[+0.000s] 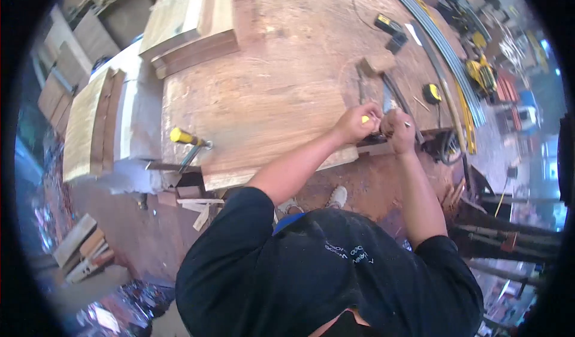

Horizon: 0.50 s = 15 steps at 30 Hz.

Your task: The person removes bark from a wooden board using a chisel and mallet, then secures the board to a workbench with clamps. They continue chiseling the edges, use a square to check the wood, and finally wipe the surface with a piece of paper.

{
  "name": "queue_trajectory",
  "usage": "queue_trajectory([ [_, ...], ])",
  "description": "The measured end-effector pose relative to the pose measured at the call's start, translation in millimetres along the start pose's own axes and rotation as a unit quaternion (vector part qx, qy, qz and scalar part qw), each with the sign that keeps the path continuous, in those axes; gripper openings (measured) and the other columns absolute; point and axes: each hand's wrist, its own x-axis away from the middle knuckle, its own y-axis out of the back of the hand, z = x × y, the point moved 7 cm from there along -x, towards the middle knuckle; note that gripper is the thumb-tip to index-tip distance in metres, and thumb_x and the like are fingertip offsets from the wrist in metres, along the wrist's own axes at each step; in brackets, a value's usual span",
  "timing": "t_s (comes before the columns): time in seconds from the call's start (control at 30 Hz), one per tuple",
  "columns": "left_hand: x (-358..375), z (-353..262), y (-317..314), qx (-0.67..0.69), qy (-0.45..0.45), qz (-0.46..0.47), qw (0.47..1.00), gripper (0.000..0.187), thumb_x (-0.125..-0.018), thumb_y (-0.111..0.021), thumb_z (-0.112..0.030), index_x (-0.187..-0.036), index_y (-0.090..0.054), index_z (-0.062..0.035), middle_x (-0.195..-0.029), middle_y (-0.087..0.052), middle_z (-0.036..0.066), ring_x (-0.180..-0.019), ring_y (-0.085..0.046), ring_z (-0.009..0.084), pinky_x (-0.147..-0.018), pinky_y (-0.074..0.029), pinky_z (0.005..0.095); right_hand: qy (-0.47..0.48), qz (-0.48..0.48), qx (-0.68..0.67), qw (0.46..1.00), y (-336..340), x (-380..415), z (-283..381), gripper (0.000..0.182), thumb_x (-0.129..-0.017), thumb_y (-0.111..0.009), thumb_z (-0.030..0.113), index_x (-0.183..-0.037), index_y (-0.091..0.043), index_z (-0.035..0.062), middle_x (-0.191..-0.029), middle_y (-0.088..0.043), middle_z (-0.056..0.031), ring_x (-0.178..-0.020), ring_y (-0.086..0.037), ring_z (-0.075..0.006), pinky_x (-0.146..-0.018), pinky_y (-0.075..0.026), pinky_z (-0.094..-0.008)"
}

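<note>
My left hand [359,123] is closed near the front right edge of the workbench [287,49]. A small yellow end [365,120] shows between its fingers; the rest of that thing is hidden. Close beside it, my right hand [400,131] is also closed, and a small pale tip pokes out of the fist. What it grips I cannot make out. Just beyond my hands lie a flat grey metal strip [387,94], a dark bar [400,94] and a wooden block [379,65].
A yellow-handled clamp [182,136] grips the bench's left edge. Thick boards [194,46] are stacked at the back left. On the right lie a tape measure [431,93], a black-and-yellow device [388,23] and long metal tubes [443,43]. Wood offcuts [87,250] sit low on the left.
</note>
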Motion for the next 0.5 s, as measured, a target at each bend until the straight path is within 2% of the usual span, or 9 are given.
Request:
queue_trajectory([
  [0.03, 3, -3, -9, 0.01, 0.002, 0.01, 1.0, 0.011, -0.083, -0.05, -0.011, -0.09, -0.056, -0.004, -0.07, -0.055, 0.002, -0.057, -0.051, 0.0127, -0.054, -0.046, 0.0301, -0.002, -0.013, 0.005, 1.0, 1, 0, 2, 0.044, -0.099, -0.046, 0.037, -0.065, -0.042, 0.0095, -0.057, -0.04, 0.0015, -0.05, -0.035, -0.009, -0.048, -0.028, -0.0272],
  [0.1, 14, -15, 5, -0.155, 0.01, -0.189, 0.969, 0.012, -0.085, -0.051, -0.011, -0.092, -0.057, -0.0035, -0.071, -0.058, 0.005, -0.063, -0.055, 0.0138, -0.061, -0.048, 0.0312, -0.02, -0.018, 0.01, 1.0, -1, 2, 2, 0.045, -0.099, -0.045, 0.039, -0.065, -0.041, 0.0091, -0.056, -0.04, 0.0018, -0.05, -0.036, -0.0093, -0.048, -0.028, -0.0266],
  [0.13, 14, -14, -1, -0.152, 0.016, -0.182, 0.971, 0.012, -0.085, -0.051, -0.011, -0.092, -0.057, -0.0035, -0.071, -0.058, 0.005, -0.063, -0.055, 0.0138, -0.061, -0.048, 0.0312, -0.024, -0.027, 0.01, 0.999, -1, 3, 3, 0.045, -0.099, -0.045, 0.039, -0.065, -0.041, 0.0091, -0.056, -0.04, 0.0018, -0.05, -0.036, -0.0093, -0.048, -0.028, -0.0266],
  [0.23, 20, -9, 10, -0.127, 0.086, -0.248, 0.956, 0.013, -0.083, -0.057, -0.013, -0.092, -0.057, -0.0031, -0.072, -0.06, 0.006, -0.069, -0.056, 0.0119, -0.065, -0.047, 0.0307, -0.016, -0.005, 0.016, 1.0, -5, 1, 7, 0.049, -0.098, -0.047, 0.043, -0.063, -0.042, 0.0087, -0.056, -0.04, 0.0019, -0.051, -0.035, -0.0092, -0.048, -0.028, -0.0272],
  [0.3, 9, 1, 5, -0.095, 0.151, 0.0, 0.984, 0.017, -0.08, -0.063, -0.014, -0.091, -0.056, -0.0036, -0.073, -0.059, 0.005, -0.071, -0.056, 0.0115, -0.068, -0.046, 0.0287, -0.024, 0.022, 0.021, 0.999, -4, 0, 4, 0.05, -0.098, -0.047, 0.044, -0.063, -0.043, 0.0081, -0.057, -0.041, 0.0017, -0.052, -0.036, -0.0091, -0.048, -0.029, -0.0272],
  [0.33, 1, 4, 21, -0.099, 0.15, -0.003, 0.984, 0.017, -0.08, -0.063, -0.014, -0.091, -0.056, -0.0036, -0.073, -0.059, 0.005, -0.071, -0.056, 0.0115, -0.068, -0.046, 0.0287, -0.032, 0.049, 0.031, 0.998, -3, -1, 3, 0.051, -0.097, -0.048, 0.045, -0.063, -0.044, 0.0076, -0.058, -0.042, 0.0015, -0.053, -0.037, -0.009, -0.049, -0.029, -0.0271],
  [0.4, -4, 15, 3, -0.053, 0.179, 0.297, 0.937, 0.019, -0.076, -0.065, -0.014, -0.089, -0.055, -0.0045, -0.075, -0.058, 0.003, -0.071, -0.055, 0.0112, -0.067, -0.046, 0.028, -0.034, 0.092, 0.035, 0.995, 0, -2, 3, 0.051, -0.097, -0.048, 0.046, -0.064, -0.046, 0.0069, -0.059, -0.042, 0.0016, -0.055, -0.037, -0.0088, -0.05, -0.03, -0.0265],
  [0.47, -12, 11, 0, -0.016, 0.171, 0.287, 0.943, 0.016, -0.075, -0.062, -0.012, -0.088, -0.054, -0.0054, -0.077, -0.058, 0.002, -0.071, -0.054, 0.0105, -0.066, -0.046, 0.027, -0.031, 0.149, 0.036, 0.988, -4, -7, 8, 0.052, -0.096, -0.048, 0.048, -0.065, -0.048, 0.0062, -0.06, -0.043, 0.0017, -0.056, -0.038, -0.0087, -0.051, -0.03, -0.026],
  [0.5, -10, 13, -2, 0.022, 0.2, 0.262, 0.944, 0.015, -0.075, -0.061, -0.01, -0.087, -0.054, -0.0053, -0.077, -0.057, 0.001, -0.071, -0.054, 0.0099, -0.065, -0.045, 0.0265, -0.02, 0.165, 0.044, 0.985, -8, -8, 14, 0.052, -0.096, -0.049, 0.048, -0.066, -0.048, 0.0059, -0.061, -0.043, 0.0023, -0.057, -0.038, -0.0084, -0.052, -0.031, -0.0254],
])
